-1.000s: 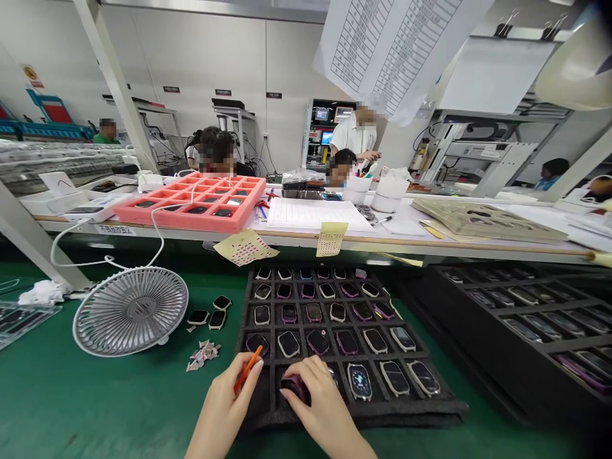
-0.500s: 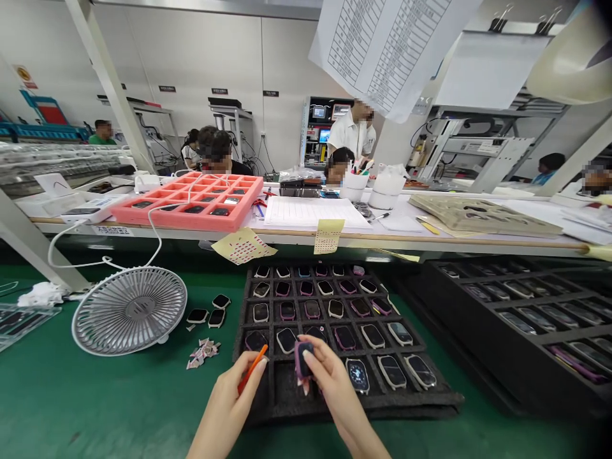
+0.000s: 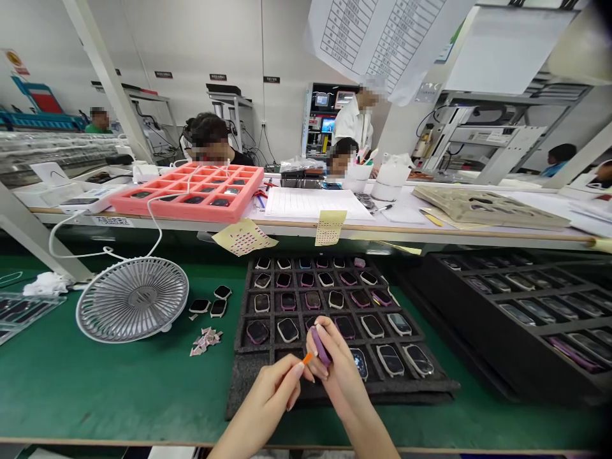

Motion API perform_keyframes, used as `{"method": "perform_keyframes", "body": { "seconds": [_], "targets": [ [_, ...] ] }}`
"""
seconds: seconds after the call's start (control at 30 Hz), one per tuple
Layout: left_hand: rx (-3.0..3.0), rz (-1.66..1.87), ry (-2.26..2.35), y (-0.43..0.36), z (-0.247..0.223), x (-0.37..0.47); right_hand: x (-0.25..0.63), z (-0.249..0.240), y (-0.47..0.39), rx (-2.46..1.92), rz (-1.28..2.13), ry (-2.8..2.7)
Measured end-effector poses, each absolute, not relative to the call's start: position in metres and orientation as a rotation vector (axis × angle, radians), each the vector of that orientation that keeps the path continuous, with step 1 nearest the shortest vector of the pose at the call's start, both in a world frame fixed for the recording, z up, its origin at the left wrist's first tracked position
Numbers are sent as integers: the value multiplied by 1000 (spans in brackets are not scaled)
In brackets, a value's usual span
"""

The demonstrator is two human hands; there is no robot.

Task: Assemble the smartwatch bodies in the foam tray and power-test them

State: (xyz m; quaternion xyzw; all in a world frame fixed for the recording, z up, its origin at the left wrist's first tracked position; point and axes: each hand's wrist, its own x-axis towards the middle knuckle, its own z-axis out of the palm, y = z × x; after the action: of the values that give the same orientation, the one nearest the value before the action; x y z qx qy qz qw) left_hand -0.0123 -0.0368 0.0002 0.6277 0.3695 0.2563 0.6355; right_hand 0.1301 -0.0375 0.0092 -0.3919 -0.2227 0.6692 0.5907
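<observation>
A purple-cased smartwatch (image 3: 321,346) is gripped in my right hand (image 3: 338,357), turned on edge so its side faces me. My left hand (image 3: 280,381) pinches a thin orange stick-like tool (image 3: 307,358), most of it hidden by the fingers. The tool's tip is close beside the watch; whether they touch I cannot tell. Both hands are over the front of a black foam tray (image 3: 253,379), whose compartments hold several watches with purple or silver cases. One silver watch (image 3: 287,329) lies just behind my left hand.
A grey fan (image 3: 134,299) stands left on the green mat, near several loose watches (image 3: 218,308) and a pile of small paper scraps (image 3: 205,341). Another black tray (image 3: 478,306) of watches is at right. Above, a shelf carries a pink foam tray (image 3: 191,191) and papers (image 3: 315,203).
My left hand has moved right, bringing the orange tool up to the watch. My right hand has turned the watch on edge and shifted slightly right. The view has tilted down a little.
</observation>
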Motion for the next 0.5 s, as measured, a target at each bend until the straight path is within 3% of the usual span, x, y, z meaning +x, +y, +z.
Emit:
{"method": "perform_keyframes", "body": {
  "seconds": [0.5],
  "targets": [
    [1376,583,779,-34,6,-7,130,10,-42,-1022,1520,-586]
  ]
}}
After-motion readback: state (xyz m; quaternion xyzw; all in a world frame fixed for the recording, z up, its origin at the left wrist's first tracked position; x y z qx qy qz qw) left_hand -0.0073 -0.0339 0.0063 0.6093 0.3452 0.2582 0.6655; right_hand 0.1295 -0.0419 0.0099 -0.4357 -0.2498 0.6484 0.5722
